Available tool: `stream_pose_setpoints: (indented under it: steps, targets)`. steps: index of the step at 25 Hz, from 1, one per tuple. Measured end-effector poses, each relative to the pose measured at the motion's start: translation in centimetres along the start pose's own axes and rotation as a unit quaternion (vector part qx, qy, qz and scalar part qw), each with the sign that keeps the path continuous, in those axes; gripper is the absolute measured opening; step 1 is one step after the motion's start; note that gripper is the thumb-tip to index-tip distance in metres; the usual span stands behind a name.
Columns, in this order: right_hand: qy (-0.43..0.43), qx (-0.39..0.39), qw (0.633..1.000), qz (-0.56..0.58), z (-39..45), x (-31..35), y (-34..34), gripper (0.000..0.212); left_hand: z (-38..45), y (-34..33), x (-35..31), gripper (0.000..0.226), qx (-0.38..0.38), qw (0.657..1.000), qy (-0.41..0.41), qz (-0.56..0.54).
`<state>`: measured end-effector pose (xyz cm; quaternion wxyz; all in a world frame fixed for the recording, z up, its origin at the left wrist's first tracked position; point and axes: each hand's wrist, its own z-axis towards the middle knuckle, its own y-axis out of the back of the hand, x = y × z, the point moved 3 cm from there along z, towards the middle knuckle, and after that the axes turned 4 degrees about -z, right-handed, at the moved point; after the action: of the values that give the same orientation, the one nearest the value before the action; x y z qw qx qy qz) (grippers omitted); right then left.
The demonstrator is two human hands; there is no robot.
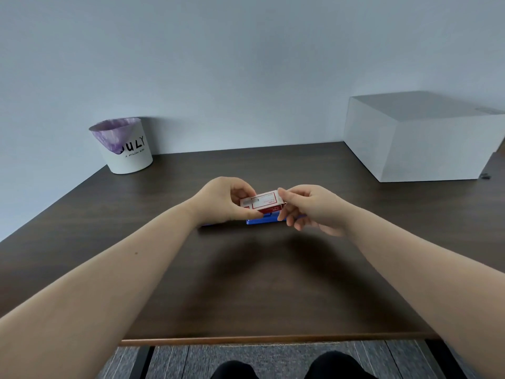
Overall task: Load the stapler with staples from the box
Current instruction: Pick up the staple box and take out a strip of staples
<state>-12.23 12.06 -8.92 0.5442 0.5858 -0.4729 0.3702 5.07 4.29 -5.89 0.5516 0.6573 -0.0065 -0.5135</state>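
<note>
A small red-and-white staple box (263, 202) is held above the middle of the dark wooden desk (164, 269). My left hand (225, 199) grips its left end between thumb and fingers. My right hand (308, 206) pinches the flap at its right end. Directly under the box lies a blue stapler (262, 220), mostly hidden by both hands and the box; only strips of its blue body show. I cannot see any staples.
A white bucket (124, 146) with a purple liner and black lettering stands at the desk's back left. A large white box (420, 135) sits at the back right against the wall. The desk's front edge (273, 340) runs near my knees.
</note>
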Motion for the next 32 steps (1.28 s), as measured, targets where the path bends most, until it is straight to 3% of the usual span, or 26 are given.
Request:
stream_pose_setpoints:
  steps: [7,13,15,17,21,25,29,30,32]
  targets:
    - [-0.010,0.043,0.992,0.117,0.1,-1.0,-0.6,0.020,-0.6,-0.9,0.9,0.033,0.001,0.999,-0.001,-0.039]
    - [0.001,0.067,0.985,0.158,-0.8,-1.7,-0.5,0.021,-1.5,-1.1,1.0,0.030,0.004,0.998,0.001,-0.062]
    - [0.005,0.066,0.987,0.145,-1.0,-1.7,-0.5,0.027,-1.8,-1.3,1.0,0.029,0.013,0.998,0.003,-0.054]
    - [0.008,0.047,0.992,0.114,-1.2,-1.5,-0.6,0.020,-1.9,-1.4,0.9,0.028,0.014,0.998,0.003,-0.055]
    - [0.038,0.025,0.999,-0.006,-1.5,-1.2,-0.4,0.028,-2.0,-1.3,1.0,0.028,0.020,0.998,0.004,-0.054]
    - [0.029,0.026,0.999,-0.002,-1.3,-1.6,0.0,0.027,-2.0,-0.8,1.2,0.029,0.017,0.998,0.011,-0.057]
    - [0.096,-0.059,0.968,-0.224,-1.0,-1.1,-0.3,0.026,-1.9,-0.5,0.9,0.028,0.024,0.998,0.008,-0.050]
    - [0.113,-0.091,0.961,-0.236,-0.9,-0.9,-0.6,0.022,-1.9,-0.6,0.7,0.027,0.020,0.998,0.004,-0.057]
    - [0.074,-0.128,0.984,-0.100,-0.8,-0.7,-1.2,0.017,-1.9,-0.4,0.2,0.025,0.009,0.998,-0.005,-0.057]
